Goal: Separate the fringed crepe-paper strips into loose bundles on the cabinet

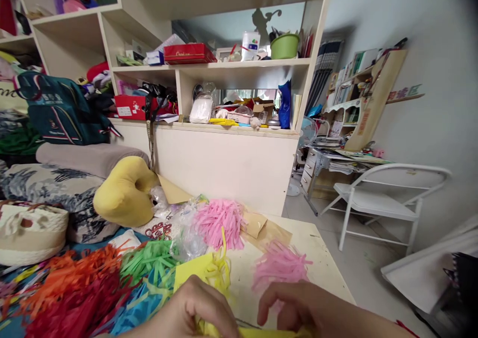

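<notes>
At the bottom edge, my left hand (197, 303) is closed on yellow paper (257, 332), part of which shows below its fingers. My right hand (298, 303) has curled fingers and holds the other end of this paper; the index finger is bent and apart from it. The frame's lower edge cuts off much of the paper. Just beyond my left hand lies a yellow fringed sheet (196, 267), its cut strips hanging to the right. A pink fringed paper bundle (282, 266) rests beyond my right hand.
A second pink bundle (220, 223) lies farther back beside clear plastic bags (190, 238) and brown paper (267, 228). Red, orange, green and blue paper strips (78, 288) are heaped at left. Behind stand a yellow pillow (125, 193) and a shelf unit (224, 166). A white folding chair (392, 203) stands right.
</notes>
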Demonstrator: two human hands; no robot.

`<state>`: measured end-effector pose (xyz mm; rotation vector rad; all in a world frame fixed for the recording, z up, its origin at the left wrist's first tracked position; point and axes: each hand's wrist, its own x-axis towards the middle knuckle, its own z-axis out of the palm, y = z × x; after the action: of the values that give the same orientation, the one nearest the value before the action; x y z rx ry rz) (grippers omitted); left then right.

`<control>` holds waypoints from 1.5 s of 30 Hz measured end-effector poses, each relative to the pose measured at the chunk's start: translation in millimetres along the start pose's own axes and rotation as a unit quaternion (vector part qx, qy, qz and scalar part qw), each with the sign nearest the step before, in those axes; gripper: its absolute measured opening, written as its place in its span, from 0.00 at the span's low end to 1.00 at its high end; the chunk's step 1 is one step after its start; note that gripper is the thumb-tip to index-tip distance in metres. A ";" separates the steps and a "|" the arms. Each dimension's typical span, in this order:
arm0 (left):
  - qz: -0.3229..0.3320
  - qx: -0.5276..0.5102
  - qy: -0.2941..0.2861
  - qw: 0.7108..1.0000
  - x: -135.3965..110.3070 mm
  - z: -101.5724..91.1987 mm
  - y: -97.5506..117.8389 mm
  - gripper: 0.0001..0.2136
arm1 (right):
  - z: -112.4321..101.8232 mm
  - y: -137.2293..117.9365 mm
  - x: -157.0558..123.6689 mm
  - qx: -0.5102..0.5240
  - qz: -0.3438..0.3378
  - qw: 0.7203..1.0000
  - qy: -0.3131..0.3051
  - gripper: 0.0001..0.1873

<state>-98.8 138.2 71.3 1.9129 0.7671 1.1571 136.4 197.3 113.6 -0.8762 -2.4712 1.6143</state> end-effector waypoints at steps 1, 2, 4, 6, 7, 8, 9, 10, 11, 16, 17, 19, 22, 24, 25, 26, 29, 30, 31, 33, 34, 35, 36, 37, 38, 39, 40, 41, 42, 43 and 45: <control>-0.006 0.031 -0.004 0.999 -0.8 -1.6 4.0 0.06 | -0.5 -4.0 2.8 -0.002 0.008 1.000 -0.010 0.13; -0.010 0.056 -0.011 0.998 -1.5 -3.2 7.9 0.06 | -0.6 -7.7 5.6 -0.013 0.007 1.000 -0.018 0.12; -0.033 0.084 -0.035 0.995 -1.9 -6.6 15.2 0.05 | 0.2 -14.1 10.5 -0.058 0.000 0.998 -0.013 0.12; -0.058 0.098 -0.054 0.992 -0.5 -9.6 21.8 0.04 | 2.8 -18.6 15.0 -0.123 0.004 0.992 0.011 0.10; -0.072 0.105 -0.052 0.990 0.9 -10.4 24.7 0.06 | 4.9 -20.1 17.4 -0.162 0.008 0.986 0.026 0.10; -0.087 0.115 -0.043 0.989 2.9 -10.4 26.9 0.10 | 7.4 -21.1 20.0 -0.206 0.010 0.978 0.036 0.10; -0.104 0.128 -0.032 0.986 5.1 -9.3 28.0 0.14 | 10.1 -21.8 22.6 -0.249 0.009 0.967 0.043 0.10; -0.125 0.138 -0.022 0.982 7.6 -7.2 27.5 0.15 | 12.7 -22.1 24.9 -0.291 0.004 0.956 0.048 0.10; -0.145 0.139 -0.015 0.980 10.1 -4.2 25.3 0.14 | 14.7 -22.2 26.7 -0.326 -0.002 0.944 0.052 0.11; -0.241 -0.025 0.011 0.970 17.3 10.2 -1.4 0.03 | 8.6 -20.4 21.7 -0.339 0.003 0.937 0.090 0.12; -0.259 -0.074 0.014 0.963 17.7 10.8 -6.2 0.03 | 5.2 -18.6 19.6 -0.296 -0.002 0.951 0.087 0.11; -0.261 -0.161 0.007 0.952 18.1 10.1 -13.4 0.06 | -0.2 -11.0 19.0 -0.185 -0.030 0.980 0.071 0.09; -0.176 -0.273 0.025 0.945 17.9 9.9 -22.5 0.08 | 1.1 10.7 32.3 -0.001 -0.084 0.995 0.049 0.11; -0.141 -0.333 0.063 0.930 16.3 12.8 -31.2 0.09 | 7.8 27.9 48.6 0.111 -0.113 0.986 0.045 0.17; -0.140 -0.358 0.083 0.919 14.9 14.9 -36.6 0.10 | 11.8 35.5 57.4 0.156 -0.124 0.979 0.045 0.19; -0.146 -0.377 0.101 0.909 13.0 17.1 -42.5 0.11 | 15.6 41.7 65.8 0.190 -0.132 0.972 0.046 0.21; -0.149 -0.410 0.152 0.887 5.4 21.1 -59.6 0.15 | 24.0 49.8 86.0 0.238 -0.135 0.961 0.037 0.24; -0.145 -0.411 0.165 0.885 2.5 21.1 -64.3 0.17 | 25.6 49.3 90.8 0.243 -0.130 0.961 0.030 0.24; -0.140 -0.406 0.177 0.886 -0.4 20.3 -68.3 0.18 | 26.9 47.8 94.9 0.243 -0.125 0.962 0.023 0.24; -0.128 -0.380 0.200 0.894 -6.3 17.0 -74.6 0.17 | 29.7 44.4 102.2 0.242 -0.120 0.963 0.006 0.23; -0.125 -0.362 0.212 0.899 -9.2 14.4 -77.2 0.15 | 31.7 43.3 105.7 0.242 -0.118 0.963 -0.003 0.23; -0.121 -0.344 0.222 0.905 -12.1 11.3 -79.9 0.14 | 34.2 43.0 109.5 0.243 -0.115 0.963 -0.012 0.22; -0.117 -0.325 0.231 0.910 -15.2 7.7 -82.7 0.13 | 37.2 43.7 113.7 0.244 -0.111 0.963 -0.021 0.22; -0.112 -0.305 0.238 0.915 -18.5 3.4 -85.7 0.13 | 40.3 45.0 118.5 0.241 -0.107 0.964 -0.031 0.22; -0.107 -0.284 0.242 0.922 -22.4 -1.3 -88.5 0.12 | 42.9 46.8 124.1 0.232 -0.103 0.966 -0.042 0.22; -0.099 -0.262 0.244 0.928 -27.0 -6.6 -91.0 0.12 | 44.5 48.7 131.1 0.211 -0.104 0.970 -0.059 0.23; -0.089 -0.240 0.244 0.935 -32.6 -12.2 -92.8 0.11 | 44.4 50.1 139.9 0.162 -0.109 0.978 -0.079 0.23; -0.080 -0.219 0.245 0.941 -39.4 -17.8 -93.5 0.12 | 42.4 50.8 151.1 0.090 -0.114 0.985 -0.094 0.21; -0.074 -0.201 0.246 0.945 -47.4 -23.0 -92.8 0.13 | 38.4 50.6 165.0 0.008 -0.119 0.988 -0.100 0.19; -0.072 -0.187 0.247 0.948 -56.5 -27.5 -90.8 0.14 | 32.8 49.6 181.8 -0.073 -0.120 0.986 -0.092 0.17; -0.100 -0.171 0.240 0.950 -77.2 -33.1 -83.4 0.18 | 20.2 46.0 222.6 -0.183 -0.107 0.977 -0.034 0.14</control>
<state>-169.3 131.1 -23.5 1.2504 0.9181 1.5337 -37.3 302.9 9.9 -0.5636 -2.8480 1.1613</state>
